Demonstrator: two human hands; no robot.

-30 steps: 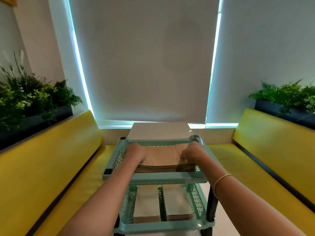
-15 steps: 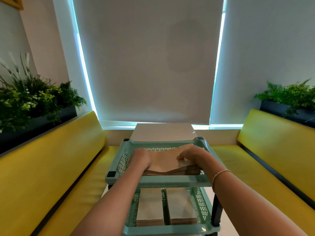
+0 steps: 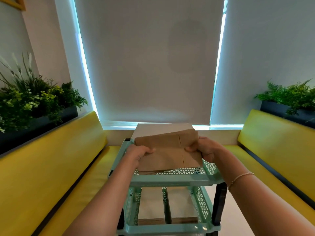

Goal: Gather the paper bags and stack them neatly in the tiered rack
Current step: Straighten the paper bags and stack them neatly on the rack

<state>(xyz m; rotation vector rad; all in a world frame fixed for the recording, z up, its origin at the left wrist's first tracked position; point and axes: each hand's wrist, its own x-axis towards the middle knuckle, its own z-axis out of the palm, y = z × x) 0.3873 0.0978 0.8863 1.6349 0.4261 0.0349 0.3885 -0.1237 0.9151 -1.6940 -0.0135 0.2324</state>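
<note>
A mint-green tiered rack [image 3: 170, 181] with black legs stands in front of me. A stack of flat brown paper bags [image 3: 167, 151] is tilted up over its top tray, near edge down inside the tray. My left hand [image 3: 139, 153] grips the stack's left side and my right hand [image 3: 207, 149] grips its right side. Two more stacks of paper bags [image 3: 150, 204] lie side by side in the lower tray.
Yellow bench seats [image 3: 51, 167] run along both sides, with planters of greenery [image 3: 34, 103] behind their backrests. A pale table top [image 3: 163, 129] lies just beyond the rack, under a drawn window blind. Light floor shows to the right of the rack.
The bags lay flat in the top tray with both hands pressed on them; now both hands have lifted and tilted the stack up out of the tray.
</note>
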